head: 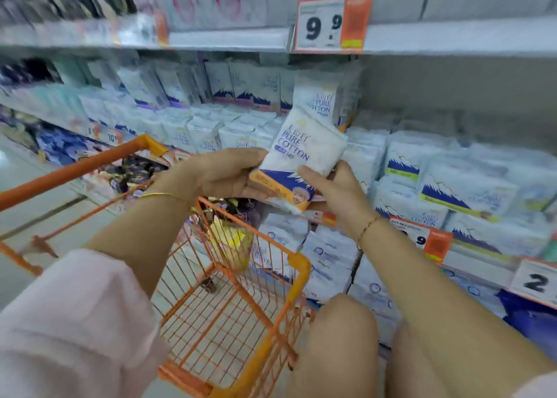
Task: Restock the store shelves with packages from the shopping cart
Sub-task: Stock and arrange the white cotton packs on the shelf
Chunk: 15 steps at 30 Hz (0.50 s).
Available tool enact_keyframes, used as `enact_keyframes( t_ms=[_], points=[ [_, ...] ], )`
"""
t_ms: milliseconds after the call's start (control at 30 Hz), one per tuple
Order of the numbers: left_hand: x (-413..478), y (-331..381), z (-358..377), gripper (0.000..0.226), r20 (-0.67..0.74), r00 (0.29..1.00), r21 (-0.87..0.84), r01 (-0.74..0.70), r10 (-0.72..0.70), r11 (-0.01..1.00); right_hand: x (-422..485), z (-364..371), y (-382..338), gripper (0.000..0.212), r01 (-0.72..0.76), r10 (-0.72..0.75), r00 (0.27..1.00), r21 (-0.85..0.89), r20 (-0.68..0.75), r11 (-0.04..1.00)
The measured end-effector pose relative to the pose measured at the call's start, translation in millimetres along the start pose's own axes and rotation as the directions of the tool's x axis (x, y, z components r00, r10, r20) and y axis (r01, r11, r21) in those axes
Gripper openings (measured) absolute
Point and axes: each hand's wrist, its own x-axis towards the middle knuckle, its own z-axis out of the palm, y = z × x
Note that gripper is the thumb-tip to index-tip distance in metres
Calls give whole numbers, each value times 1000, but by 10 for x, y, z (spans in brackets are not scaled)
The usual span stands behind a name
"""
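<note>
While the left hand and right hand grip one pack, not yet shelved, the cart holds more. Restocking seems unfinished.

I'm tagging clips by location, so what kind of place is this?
Most likely a supermarket aisle: shelves stacked with Pure Cotton packages, price tags on the shelf edges, and an orange shopping cart.

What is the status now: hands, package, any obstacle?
Left hand and right hand both hold the package. Package tilted, in front of the shelf. No obstacle seen between.
</note>
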Motion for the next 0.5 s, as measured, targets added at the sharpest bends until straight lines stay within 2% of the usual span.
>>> enact_keyframes(
  t_ms=[100,167,233,300,367,433,500],
  points=[
    [162,225,144,30,-64,991,-50,-118,115,992,324,-96,-221,46,144,-167,972,-142,-164,979],
    [275,364,206,32,-90,975,97,-196,204,976,531,-96,-385,52,219,-293,938,-342,-183,914],
    [453,417,167,31,-115,938,308,-280,328,909,737,-46,-495,53,268,-410,894,-521,-179,811],
    [635,464,166,24,-162,897,392,-325,412,861,936,2,-512,56,233,-465,864,-663,-196,712],
    [821,477,188,23,-185,888,409,-321,422,854,1073,11,-424,65,151,-464,855,-743,-233,652],
    [986,439,184,31,-189,895,386,-311,405,868,1119,-13,-311,71,117,-478,836,-765,-269,634],
    [1068,422,161,37,-175,906,292,-327,386,899,1147,-58,-227,78,107,-493,817,-760,-300,641]
  ],
)
